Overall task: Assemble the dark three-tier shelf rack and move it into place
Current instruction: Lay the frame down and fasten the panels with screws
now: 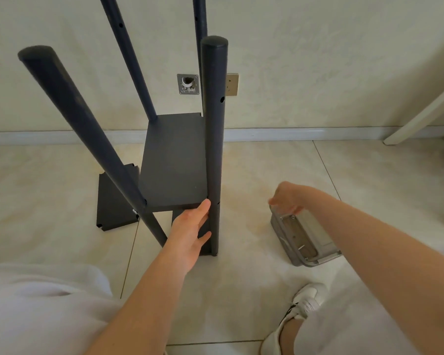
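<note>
The dark rack (174,160) stands on the tiled floor with several round posts rising from it and one shelf board fixed partway up. My left hand (190,231) is flat, fingers straight, against the front edge of that shelf beside the near right post (214,139). A loose dark shelf board (116,201) lies on the floor behind the near left post (85,129). My right hand (286,198) hovers over the far end of a grey box (305,237) of small parts; it is blurred and I cannot see whether its fingers pinch anything.
The wall and white baseboard run close behind the rack, with a socket (231,84) and a pipe opening (188,84). A white furniture leg (420,116) slants at the right. My knees and a white shoe (305,303) fill the foreground.
</note>
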### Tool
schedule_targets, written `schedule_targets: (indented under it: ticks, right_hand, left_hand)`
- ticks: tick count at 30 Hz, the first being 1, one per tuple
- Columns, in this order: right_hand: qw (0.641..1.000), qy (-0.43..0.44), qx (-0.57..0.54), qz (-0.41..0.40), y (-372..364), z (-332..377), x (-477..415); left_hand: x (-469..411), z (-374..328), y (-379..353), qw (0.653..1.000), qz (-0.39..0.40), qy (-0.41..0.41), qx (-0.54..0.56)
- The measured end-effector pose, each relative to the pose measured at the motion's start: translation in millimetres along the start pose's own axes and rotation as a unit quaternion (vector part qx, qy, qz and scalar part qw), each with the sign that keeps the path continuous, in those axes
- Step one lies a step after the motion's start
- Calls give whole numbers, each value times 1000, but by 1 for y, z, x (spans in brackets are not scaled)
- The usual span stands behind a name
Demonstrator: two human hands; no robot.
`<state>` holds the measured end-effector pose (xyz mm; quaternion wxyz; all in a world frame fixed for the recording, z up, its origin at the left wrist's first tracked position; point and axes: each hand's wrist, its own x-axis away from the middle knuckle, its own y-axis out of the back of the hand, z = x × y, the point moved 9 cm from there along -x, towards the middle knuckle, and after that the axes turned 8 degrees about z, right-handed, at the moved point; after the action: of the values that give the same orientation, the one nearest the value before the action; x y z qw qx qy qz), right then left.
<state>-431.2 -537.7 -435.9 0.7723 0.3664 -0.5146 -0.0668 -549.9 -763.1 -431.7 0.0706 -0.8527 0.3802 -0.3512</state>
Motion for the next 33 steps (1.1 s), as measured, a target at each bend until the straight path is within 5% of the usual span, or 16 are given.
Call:
schedule_targets:
  ticks: [2,9,17,28,33]
  right_hand:
    - [998,-38,59,5,-33,-24,-26]
    - [989,-140,-36,31,-114,-92,-63]
    - [996,-67,5,-55,-122,-58,-67]
    - [996,94,-3,5,-177,40,-66]
    - [979,129,-140,68,-187,44,-78]
  left_hand:
    - [-1,0,1,1000,-1,0,-12]
    - [-2,0,0,999,3,-9,-38]
    - [-3,-1,0,998,-15,-15,-56]
    - [-1,-1,1,998,-15,-10,-63]
    - [1,-1,2,997,-21,-7,-68]
